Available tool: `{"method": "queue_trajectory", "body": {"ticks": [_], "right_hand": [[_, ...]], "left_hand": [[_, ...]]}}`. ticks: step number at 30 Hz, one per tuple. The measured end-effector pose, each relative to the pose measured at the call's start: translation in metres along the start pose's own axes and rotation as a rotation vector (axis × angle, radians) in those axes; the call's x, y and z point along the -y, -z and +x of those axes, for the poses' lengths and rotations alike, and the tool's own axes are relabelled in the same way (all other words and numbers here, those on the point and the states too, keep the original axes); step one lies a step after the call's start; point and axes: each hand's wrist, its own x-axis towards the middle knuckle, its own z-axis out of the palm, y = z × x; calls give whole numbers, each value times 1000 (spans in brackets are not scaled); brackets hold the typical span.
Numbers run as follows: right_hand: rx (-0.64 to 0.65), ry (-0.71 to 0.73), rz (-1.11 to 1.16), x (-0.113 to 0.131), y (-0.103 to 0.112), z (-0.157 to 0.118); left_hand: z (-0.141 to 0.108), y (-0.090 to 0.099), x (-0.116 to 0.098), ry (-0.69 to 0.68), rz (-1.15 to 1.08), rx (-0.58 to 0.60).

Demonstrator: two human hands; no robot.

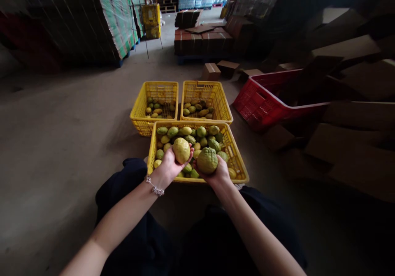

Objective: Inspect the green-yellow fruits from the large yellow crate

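My left hand point(167, 166) holds a yellow citron point(181, 150) with a slightly bumpy skin, cradled in the palm. In my right hand point(221, 174) rests a larger green citron point(207, 161), knobbly all over, with the fingers curled under it. Both hands are side by side above the near yellow crate point(236, 154). Inside that crate lie many green and yellow citrons point(185, 131), partly hidden by my hands. Most of them fill the left and middle, and fewer lie at its right end.
Behind stand two more yellow crates, one left point(140, 107) and one right point(224, 103), each with several fruits. A red crate point(262, 97) and cardboard boxes point(348, 117) crowd the right side. Farther back are a wrapped pallet load point(119, 17) and stacked cartons point(203, 41).
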Motion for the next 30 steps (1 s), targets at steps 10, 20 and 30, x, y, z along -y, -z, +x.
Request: {"method": "queue_trajectory", "body": {"ticks": [10,20,30], "right_hand": [[14,41,-35,-1,-1,1],[34,36,-17,-2,8,15],[-35,20,-39,2,1,4]], "left_hand": [[-2,-1,-2,-85,-44,-75],[-3,-1,-2,-66,28,-90],[1,-1,-1,-16,-63,-103]]}}
